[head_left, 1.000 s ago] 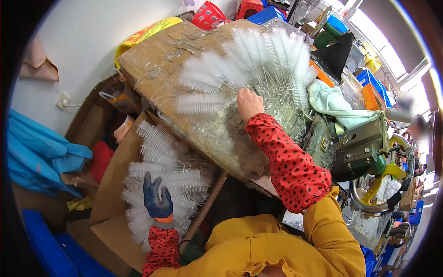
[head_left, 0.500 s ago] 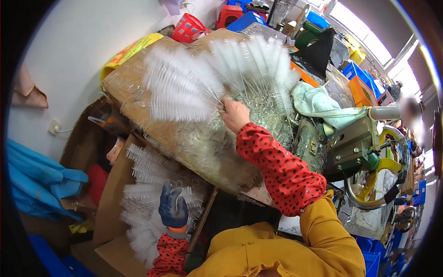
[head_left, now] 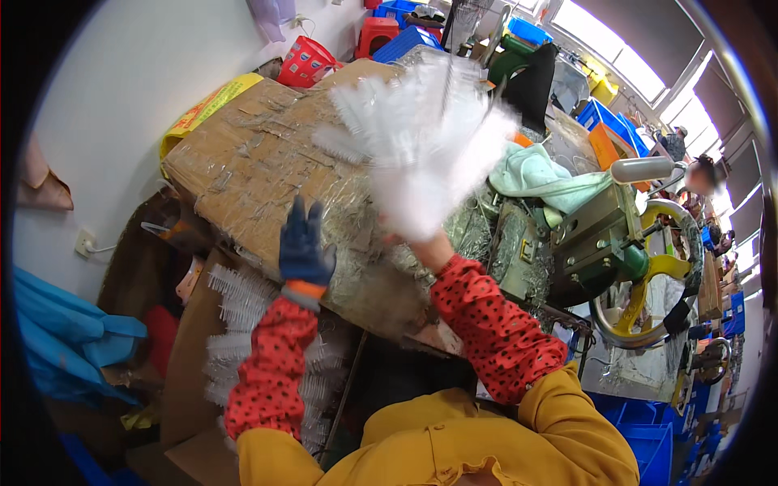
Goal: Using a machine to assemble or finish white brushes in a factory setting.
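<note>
My right hand (head_left: 433, 249) grips a fanned bundle of white bristle brushes (head_left: 433, 154) over the worktable. Motion blurs the bundle, and its bristles cover most of my fingers. Other white brushes at the far side run together with it, so I cannot tell where the held ones end. My left hand (head_left: 306, 247), in a dark blue glove with an orange cuff, is open with the fingers stretched. It holds nothing and hovers over the table's near left edge. Below it, more white brushes (head_left: 239, 304) with wire stems lie in a cardboard box (head_left: 190, 356), partly hidden by my forearm.
Cardboard and clear plastic cover the worktable (head_left: 251, 162). A green machine (head_left: 587, 243) with a yellow-spoked handwheel (head_left: 636, 304) stands at the right, a pale green cloth (head_left: 543, 174) beside it. A red bucket (head_left: 308, 63) sits behind the table. Blue crates (head_left: 644, 441) are at lower right.
My left hand has risen out of the box of brushes to the table edge, fingers now spread. My right hand has swung the brush bundle to the right, among the others.
</note>
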`<act>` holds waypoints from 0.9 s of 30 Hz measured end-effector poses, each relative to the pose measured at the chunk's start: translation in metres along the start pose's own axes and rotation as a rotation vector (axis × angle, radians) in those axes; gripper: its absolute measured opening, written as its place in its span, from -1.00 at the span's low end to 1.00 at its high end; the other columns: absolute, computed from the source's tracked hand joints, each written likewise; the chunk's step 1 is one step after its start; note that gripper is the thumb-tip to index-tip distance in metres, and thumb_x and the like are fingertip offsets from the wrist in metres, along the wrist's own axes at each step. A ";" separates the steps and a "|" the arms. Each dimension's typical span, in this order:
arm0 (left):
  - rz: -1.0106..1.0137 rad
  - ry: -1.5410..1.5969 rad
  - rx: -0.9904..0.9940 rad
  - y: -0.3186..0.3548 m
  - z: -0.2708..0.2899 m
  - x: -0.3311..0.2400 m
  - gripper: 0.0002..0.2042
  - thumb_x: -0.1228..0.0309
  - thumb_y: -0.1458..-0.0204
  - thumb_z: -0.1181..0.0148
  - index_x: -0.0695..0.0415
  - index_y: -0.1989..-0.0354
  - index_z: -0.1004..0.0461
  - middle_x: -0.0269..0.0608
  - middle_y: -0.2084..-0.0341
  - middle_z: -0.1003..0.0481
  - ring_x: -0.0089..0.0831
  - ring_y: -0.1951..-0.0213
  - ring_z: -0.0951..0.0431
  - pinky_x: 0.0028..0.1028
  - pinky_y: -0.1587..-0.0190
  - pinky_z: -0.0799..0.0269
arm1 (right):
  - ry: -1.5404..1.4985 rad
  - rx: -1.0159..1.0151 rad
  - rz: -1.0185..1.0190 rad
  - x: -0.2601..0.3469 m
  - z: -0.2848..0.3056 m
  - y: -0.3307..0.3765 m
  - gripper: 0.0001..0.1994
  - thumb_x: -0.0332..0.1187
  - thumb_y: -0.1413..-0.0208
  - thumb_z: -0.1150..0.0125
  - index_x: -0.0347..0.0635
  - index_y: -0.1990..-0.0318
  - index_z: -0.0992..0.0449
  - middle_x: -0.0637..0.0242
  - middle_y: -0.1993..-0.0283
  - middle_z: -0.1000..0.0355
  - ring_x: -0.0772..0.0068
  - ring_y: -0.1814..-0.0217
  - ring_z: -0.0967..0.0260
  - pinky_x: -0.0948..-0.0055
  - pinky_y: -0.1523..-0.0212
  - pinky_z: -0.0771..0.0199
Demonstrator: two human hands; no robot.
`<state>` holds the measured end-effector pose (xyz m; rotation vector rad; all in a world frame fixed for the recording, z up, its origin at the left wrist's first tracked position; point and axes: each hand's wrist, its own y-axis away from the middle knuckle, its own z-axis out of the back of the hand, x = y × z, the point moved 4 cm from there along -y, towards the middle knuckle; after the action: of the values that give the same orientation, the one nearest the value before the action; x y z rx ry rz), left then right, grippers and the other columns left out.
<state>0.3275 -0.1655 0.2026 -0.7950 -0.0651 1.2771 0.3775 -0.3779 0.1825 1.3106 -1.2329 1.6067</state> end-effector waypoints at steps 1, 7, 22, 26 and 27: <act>-0.027 -0.172 0.061 -0.018 -0.014 -0.001 -0.34 0.42 0.18 -0.08 0.02 -0.19 -0.02 -0.06 -0.24 0.12 -0.21 -0.22 -0.03 -0.14 -0.21 0.11 | 0.131 -0.153 -0.099 0.012 0.020 -0.008 -0.85 -0.38 0.03 -0.02 -0.23 0.32 -0.43 0.24 0.37 -0.35 0.44 0.63 -0.25 0.48 0.58 -0.32; -0.413 -0.320 0.003 -0.123 -0.124 -0.010 -0.50 0.40 -0.07 0.33 -0.17 -0.24 0.11 -0.12 -0.26 0.17 -0.24 -0.27 0.14 0.01 -0.24 0.39 | 0.814 -0.662 -0.226 0.057 0.136 -0.034 -0.68 -0.41 0.09 -0.09 -0.26 0.13 -0.29 0.04 0.47 -0.41 0.10 0.44 -0.39 0.19 0.41 -0.38; -0.527 -0.074 0.574 -0.174 -0.295 -0.050 -0.74 0.35 -0.08 0.34 -0.21 0.08 -0.22 -0.29 0.06 -0.23 -0.35 -0.02 -0.21 -0.06 -0.15 0.07 | 1.063 -0.392 -0.558 -0.023 0.156 -0.007 -0.66 -0.25 0.15 -0.17 -0.39 0.36 -0.30 -0.04 0.40 -0.38 0.06 0.32 -0.35 0.28 0.28 -0.34; -0.718 0.065 0.092 -0.183 -0.239 -0.062 -0.75 0.32 -0.06 0.30 -0.21 0.19 -0.35 -0.31 0.16 -0.36 -0.38 0.06 -0.30 -0.09 -0.12 -0.01 | 0.559 -0.518 -0.573 0.013 0.152 0.002 -0.83 -0.38 0.16 -0.14 -0.30 0.49 -0.35 0.32 0.62 -0.30 0.49 0.59 -0.23 0.50 0.57 -0.25; -0.713 0.098 0.087 -0.179 -0.227 -0.058 -0.79 0.34 0.04 0.19 -0.18 0.28 -0.38 -0.35 0.27 -0.37 -0.39 0.08 -0.32 -0.13 -0.09 -0.04 | 0.437 -0.478 -0.596 0.028 0.148 0.005 -0.87 -0.39 0.13 -0.13 -0.26 0.49 -0.35 0.41 0.66 -0.24 0.57 0.65 -0.16 0.56 0.63 -0.16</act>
<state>0.5613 -0.3395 0.1574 -0.6700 -0.1940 0.5624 0.4093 -0.5220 0.2126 0.8459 -0.7828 1.0104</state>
